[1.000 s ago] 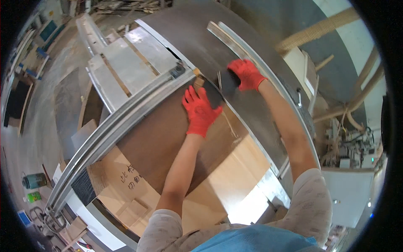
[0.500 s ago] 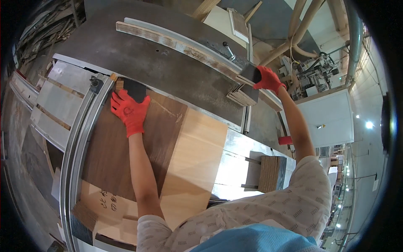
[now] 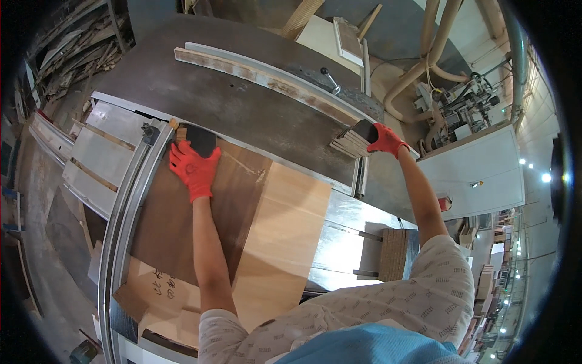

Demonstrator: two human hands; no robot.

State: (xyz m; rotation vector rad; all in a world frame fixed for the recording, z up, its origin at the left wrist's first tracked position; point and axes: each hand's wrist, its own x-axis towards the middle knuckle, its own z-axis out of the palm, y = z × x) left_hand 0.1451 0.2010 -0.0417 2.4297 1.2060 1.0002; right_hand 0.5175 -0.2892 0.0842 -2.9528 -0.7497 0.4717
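My left hand (image 3: 195, 173), in a red work glove, lies with its fingers spread at the far edge of a dark brown wood board (image 3: 233, 188). Its fingers touch a small black-faced board piece (image 3: 200, 141) beside the metal fence. Out to the right, my right hand (image 3: 388, 141), also gloved in red, is closed on the right edge of another small black-faced board piece (image 3: 365, 130). That piece rests on or against a stack of small board pieces (image 3: 348, 144) on the dark machine table, and the fingertips are partly hidden. A pale wood board (image 3: 282, 233) lies alongside the brown one.
A metal fence (image 3: 124, 206) runs along the left of the boards. Across the dark table (image 3: 254, 115) lies a long rail (image 3: 260, 76) with a lever handle (image 3: 330, 80). A block of stacked boards (image 3: 397, 255) stands near my right side. A white cabinet (image 3: 473, 173) is at right.
My right hand has brought its black-faced piece down onto the small stack. My left hand stays by its black-faced piece, fingers shifted slightly. The whole view has shifted a little.
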